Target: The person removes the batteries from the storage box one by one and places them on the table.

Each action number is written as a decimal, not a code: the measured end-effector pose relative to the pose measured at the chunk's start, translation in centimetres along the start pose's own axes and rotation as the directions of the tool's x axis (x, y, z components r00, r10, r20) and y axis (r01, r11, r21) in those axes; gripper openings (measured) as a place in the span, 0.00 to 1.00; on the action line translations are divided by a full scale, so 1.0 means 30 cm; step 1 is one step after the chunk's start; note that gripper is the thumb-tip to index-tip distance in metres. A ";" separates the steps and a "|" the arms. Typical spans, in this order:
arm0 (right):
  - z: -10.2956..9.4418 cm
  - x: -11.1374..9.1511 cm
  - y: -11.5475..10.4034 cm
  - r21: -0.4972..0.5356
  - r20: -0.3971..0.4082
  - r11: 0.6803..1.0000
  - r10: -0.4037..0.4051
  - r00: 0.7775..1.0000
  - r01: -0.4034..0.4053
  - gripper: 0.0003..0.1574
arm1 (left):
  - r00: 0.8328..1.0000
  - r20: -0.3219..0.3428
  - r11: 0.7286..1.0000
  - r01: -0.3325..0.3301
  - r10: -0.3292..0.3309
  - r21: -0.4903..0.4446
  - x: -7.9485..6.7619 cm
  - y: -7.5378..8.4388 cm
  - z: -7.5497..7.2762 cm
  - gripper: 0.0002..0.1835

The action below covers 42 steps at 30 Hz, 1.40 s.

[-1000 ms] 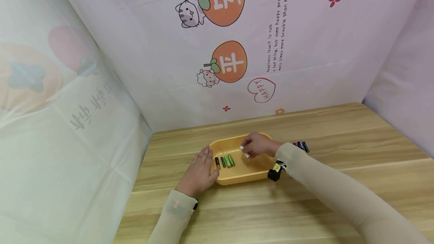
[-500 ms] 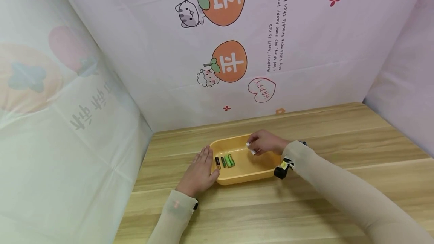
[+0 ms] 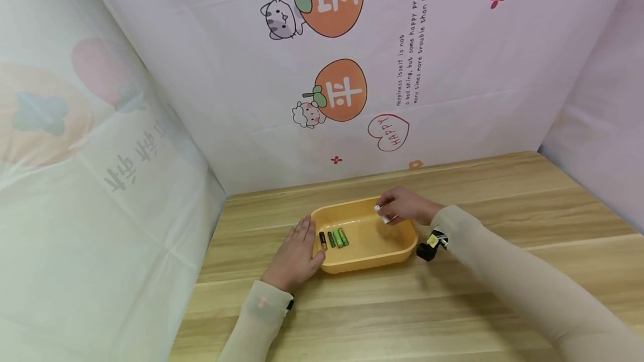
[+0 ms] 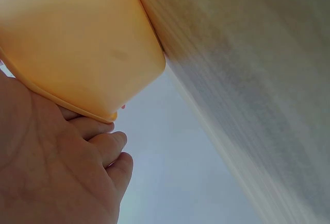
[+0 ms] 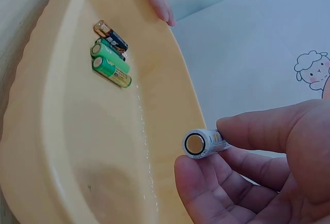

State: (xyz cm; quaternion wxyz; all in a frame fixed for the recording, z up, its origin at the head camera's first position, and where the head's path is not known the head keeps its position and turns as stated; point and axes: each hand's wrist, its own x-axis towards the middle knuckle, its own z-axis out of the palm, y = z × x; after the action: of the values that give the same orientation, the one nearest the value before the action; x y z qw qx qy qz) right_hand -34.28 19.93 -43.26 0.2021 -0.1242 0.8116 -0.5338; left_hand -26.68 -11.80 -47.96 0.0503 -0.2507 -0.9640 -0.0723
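Observation:
A yellow plastic tray (image 3: 369,262) sits on the wooden table. My left hand (image 3: 293,258) rests along its left rim, fingers straight; from below, the left wrist view has the fingers at the tray edge. Over the tray's right part, my right hand (image 3: 406,205) pinches a white battery (image 5: 203,142) between thumb and fingers, its flat end facing the right wrist camera. Several batteries lie side by side at the tray's left end: a black and copper battery (image 5: 111,35), a dark green one, a light green battery (image 5: 109,57) and a green and yellow battery (image 5: 112,72).
The wooden table (image 3: 352,317) extends around the tray. A white printed sheet (image 3: 226,99) stands behind it, with more pale sheeting at the left and right. A black wrist camera (image 3: 427,250) hangs under the right wrist, just off the tray's right end.
My right hand has moved right and a little back with the white battery, toward the tray's right end. Batteries on the table to the right are now hidden by the arm. The left hand stays put.

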 end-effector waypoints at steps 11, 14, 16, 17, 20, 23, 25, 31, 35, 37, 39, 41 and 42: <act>-0.052 -0.010 -0.001 -0.003 -0.006 1.000 0.004 1.000 -0.004 0.20 | 1.000 0.017 1.000 0.002 -0.002 -0.004 0.003 0.001 -0.013 0.40; -0.068 -0.010 -0.001 0.000 -0.008 1.000 0.013 1.000 -0.013 0.22 | 1.000 0.025 1.000 0.008 -0.007 -0.003 0.003 0.002 -0.015 0.40; -0.081 -0.011 0.000 0.000 -0.010 1.000 0.021 1.000 -0.021 0.23 | 1.000 0.025 1.000 0.007 -0.007 -0.002 0.004 0.002 -0.016 0.40; -0.087 -0.013 0.000 -0.003 -0.013 1.000 0.024 1.000 -0.024 0.23 | 1.000 0.027 1.000 0.008 -0.008 -0.003 0.004 0.003 -0.016 0.40; -0.104 -0.020 0.001 -0.016 -0.016 1.000 0.021 1.000 -0.022 0.25 | 1.000 0.027 1.000 0.006 -0.006 -0.002 0.004 0.004 -0.016 0.40; -0.119 -0.032 -0.001 -0.026 -0.018 1.000 0.014 1.000 -0.014 0.24 | 1.000 0.026 1.000 0.007 -0.006 -0.006 0.004 0.004 -0.017 0.40; -0.128 -0.041 -0.002 -0.036 -0.017 0.999 0.006 1.000 -0.006 0.24 | 1.000 0.025 1.000 0.007 -0.007 -0.005 0.004 0.003 -0.016 0.40; -0.152 -0.063 0.003 -0.053 -0.031 0.999 0.005 1.000 -0.007 0.23 | 1.000 0.023 1.000 0.013 -0.013 -0.003 0.004 0.001 -0.017 0.40; -0.169 -0.070 0.018 -0.050 -0.038 0.999 0.003 0.999 -0.005 0.22 | 0.999 0.029 1.000 0.014 -0.014 -0.007 0.003 0.001 -0.014 0.39; -0.176 -0.075 0.024 -0.045 -0.046 0.999 0.004 0.999 -0.006 0.22 | 0.999 0.032 1.000 0.016 -0.015 -0.005 0.003 0.002 -0.014 0.39; -0.183 -0.080 0.030 -0.044 -0.049 0.999 0.000 0.999 -0.002 0.22 | 1.000 0.028 1.000 0.012 -0.012 -0.006 0.003 0.003 -0.014 0.39; -0.190 -0.085 0.035 -0.042 -0.059 0.999 0.004 0.998 -0.007 0.21 | 0.999 0.029 1.000 0.015 -0.014 -0.008 0.001 0.004 -0.014 0.39; -0.194 -0.088 0.039 -0.043 -0.059 0.999 0.003 0.998 -0.006 0.21 | 0.999 0.033 1.000 0.018 -0.017 -0.008 0.000 0.004 -0.013 0.39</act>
State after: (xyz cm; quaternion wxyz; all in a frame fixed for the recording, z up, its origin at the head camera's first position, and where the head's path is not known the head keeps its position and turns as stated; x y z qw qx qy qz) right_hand -34.60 26.26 -41.78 0.1767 -0.1110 0.8287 -0.5193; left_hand -26.60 -11.76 -47.56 0.0329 -0.2436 -0.9666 -0.0725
